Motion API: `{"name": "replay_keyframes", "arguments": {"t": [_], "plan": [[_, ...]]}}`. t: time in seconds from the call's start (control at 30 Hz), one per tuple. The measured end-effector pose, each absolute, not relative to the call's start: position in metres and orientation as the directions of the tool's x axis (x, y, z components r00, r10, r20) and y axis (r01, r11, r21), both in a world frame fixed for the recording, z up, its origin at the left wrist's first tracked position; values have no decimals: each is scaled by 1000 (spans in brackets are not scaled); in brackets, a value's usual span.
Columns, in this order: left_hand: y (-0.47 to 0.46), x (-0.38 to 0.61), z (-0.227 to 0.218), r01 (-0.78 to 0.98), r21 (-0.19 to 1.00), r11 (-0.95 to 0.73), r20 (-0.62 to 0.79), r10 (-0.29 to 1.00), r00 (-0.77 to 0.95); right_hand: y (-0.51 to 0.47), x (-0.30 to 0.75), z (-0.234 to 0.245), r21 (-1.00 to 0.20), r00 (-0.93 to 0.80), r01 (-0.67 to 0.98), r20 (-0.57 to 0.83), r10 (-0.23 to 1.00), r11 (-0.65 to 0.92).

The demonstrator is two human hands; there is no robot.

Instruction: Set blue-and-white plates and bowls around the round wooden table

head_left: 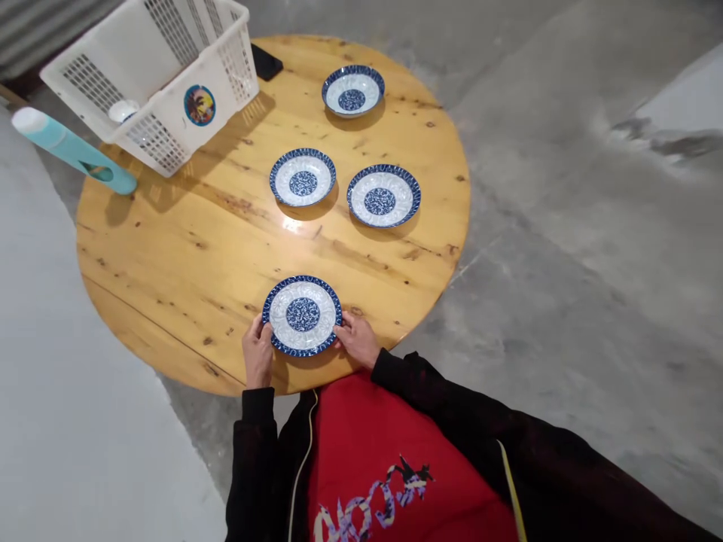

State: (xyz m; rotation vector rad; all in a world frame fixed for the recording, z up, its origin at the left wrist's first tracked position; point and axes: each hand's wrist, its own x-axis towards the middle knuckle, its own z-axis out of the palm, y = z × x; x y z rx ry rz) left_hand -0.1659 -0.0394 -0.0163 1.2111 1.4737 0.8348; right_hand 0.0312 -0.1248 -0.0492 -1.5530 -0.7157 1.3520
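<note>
A blue-and-white patterned plate [303,315] is at the near edge of the round wooden table, held by its rim from both sides. My left hand [258,352] grips the left rim, thumb on top. On the opposite rim, my right hand [357,339] is closed with its thumb over the edge and the other fingers partly hidden. Farther off lie two matching plates, a left one [303,178] and a right one [384,196]. Behind them stands a deeper blue-rimmed dish [353,91].
A white plastic basket [223,75] with a white bowl [123,111] inside stands at the table's far left. Beside it are a turquoise cylinder [73,150] and a black phone [265,62]. The wooden table [169,271] has a round edge above a grey floor.
</note>
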Motion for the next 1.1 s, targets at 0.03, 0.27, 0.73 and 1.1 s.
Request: {"name": "replay_keyframes", "arguments": {"t": [0.03, 0.27, 0.73, 1.1], "plan": [[-38, -167, -18, 265, 927, 265, -277, 961, 7, -124, 30, -50, -903, 219, -144, -429, 876, -406], [-25, -173, -31, 265, 928, 262, -288, 955, 63, -123, 20, -64, -891, 259, -123, -453, 853, -436], [39, -182, -26, 385, 921, 53, -199, 915, 352, -100, -20, -68, -935, 524, -148, -351, 776, -323], [60, -187, -33, 392, 920, -6, -168, 899, 405, -97, -35, -67, -933, 545, -286, -346, 764, -218]]}}
